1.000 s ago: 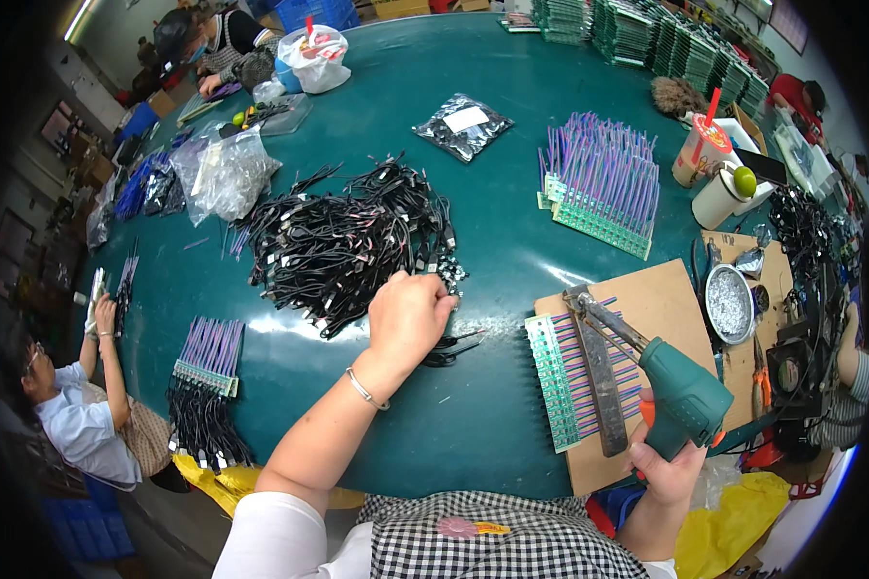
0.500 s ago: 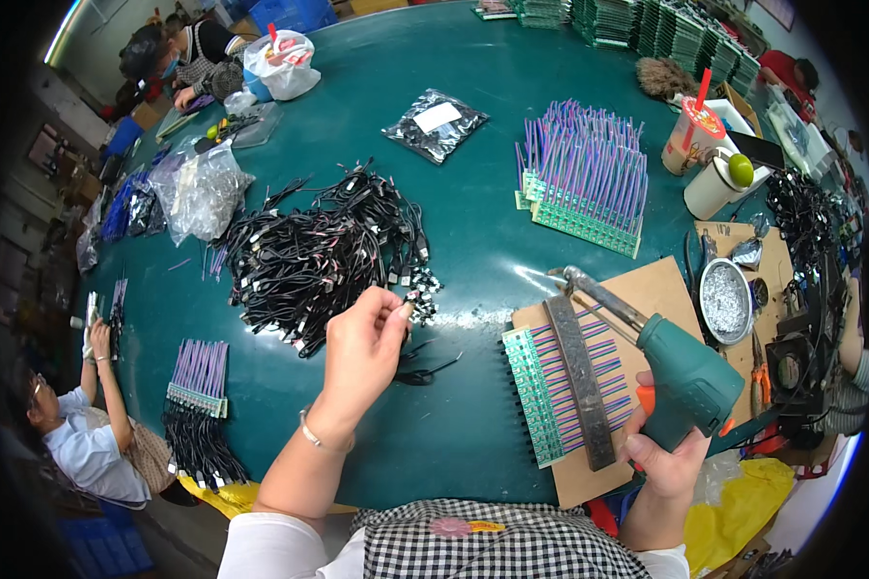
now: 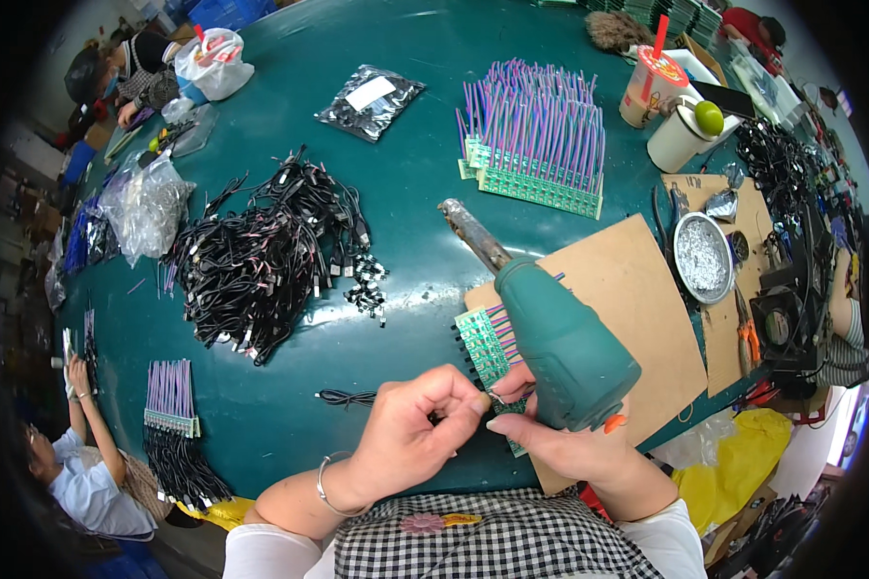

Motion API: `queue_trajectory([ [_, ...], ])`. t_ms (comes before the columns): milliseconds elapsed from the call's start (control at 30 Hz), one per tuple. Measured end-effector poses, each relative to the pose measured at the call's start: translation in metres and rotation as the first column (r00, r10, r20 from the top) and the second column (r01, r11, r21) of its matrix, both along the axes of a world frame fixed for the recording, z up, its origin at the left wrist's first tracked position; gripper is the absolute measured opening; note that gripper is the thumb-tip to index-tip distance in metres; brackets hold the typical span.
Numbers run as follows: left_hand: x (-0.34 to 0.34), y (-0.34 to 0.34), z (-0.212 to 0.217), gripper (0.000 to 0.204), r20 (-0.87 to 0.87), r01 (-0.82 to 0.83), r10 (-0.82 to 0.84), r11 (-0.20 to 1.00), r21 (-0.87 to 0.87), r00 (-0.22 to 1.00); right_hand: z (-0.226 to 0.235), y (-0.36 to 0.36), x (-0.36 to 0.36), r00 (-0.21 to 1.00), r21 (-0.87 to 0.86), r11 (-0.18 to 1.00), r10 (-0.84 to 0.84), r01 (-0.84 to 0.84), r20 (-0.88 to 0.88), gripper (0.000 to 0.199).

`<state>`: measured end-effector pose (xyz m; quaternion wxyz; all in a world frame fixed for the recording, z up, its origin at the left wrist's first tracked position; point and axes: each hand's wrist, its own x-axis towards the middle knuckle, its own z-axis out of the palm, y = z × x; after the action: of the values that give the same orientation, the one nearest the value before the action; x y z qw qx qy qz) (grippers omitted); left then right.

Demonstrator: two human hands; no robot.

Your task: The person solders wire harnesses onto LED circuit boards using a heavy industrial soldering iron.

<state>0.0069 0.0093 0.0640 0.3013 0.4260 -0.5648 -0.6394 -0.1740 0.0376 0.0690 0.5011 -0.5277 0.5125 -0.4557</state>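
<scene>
My left hand [image 3: 420,425] is closed in a pinch, its fingertips meeting those of my right hand [image 3: 574,449] above the table's near side. A small thing, too small to make out, sits between the fingertips. My right hand also grips a green pistol-shaped soldering gun [image 3: 570,347], whose scorched metal barrel points to the far left; the handle is mostly hidden. Beneath the hands and gun lies a green circuit board strip [image 3: 481,343] with purple striped wires, partly covered, on a brown cardboard sheet [image 3: 637,289]. Left of it is a short black cable [image 3: 346,397].
A heap of black cables [image 3: 261,261] lies to the left. Farther off are a flat bag [image 3: 369,101] and wired board strips [image 3: 541,193]. At right stand a drink cup [image 3: 652,87], a mug [image 3: 681,140] and a metal bowl [image 3: 702,258]. Other people work at left.
My hands have come together at the near side: the left moved right and down from the cable heap, the right moved left with the soldering gun. The view has shifted.
</scene>
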Motion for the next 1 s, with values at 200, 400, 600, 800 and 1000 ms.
queue_trajectory([
  [200, -0.010, 0.009, -0.001, 0.006, 0.119, 0.084, -0.063, 0.980, -0.178, 0.991, -0.009, 0.010, -0.007, 0.999, -0.018, 0.999, -0.040, 0.040, -0.005, 0.024],
  [400, -0.008, 0.008, 0.004, 0.007, 0.239, 0.244, -0.181, 0.931, -0.273, 0.954, -0.008, 0.015, -0.012, 0.927, 0.352, 0.936, -0.156, 0.028, 0.342, 0.018],
  [600, -0.010, 0.006, -0.001, 0.007, 0.270, 0.228, -0.138, 0.913, -0.337, 0.953, -0.018, 0.021, -0.010, 0.992, 0.092, 0.990, -0.115, 0.110, 0.052, 0.018],
  [800, -0.010, 0.011, -0.012, 0.005, 0.166, 0.095, -0.055, 0.965, -0.245, 0.985, -0.015, 0.019, -0.014, 0.948, 0.258, 0.952, -0.226, 0.166, 0.224, 0.036],
  [1000, -0.009, 0.008, -0.010, 0.004, 0.045, 0.098, -0.099, 0.995, 0.014, 0.994, -0.024, 0.022, -0.013, 0.960, 0.121, 0.990, -0.107, 0.077, 0.258, 0.042],
])
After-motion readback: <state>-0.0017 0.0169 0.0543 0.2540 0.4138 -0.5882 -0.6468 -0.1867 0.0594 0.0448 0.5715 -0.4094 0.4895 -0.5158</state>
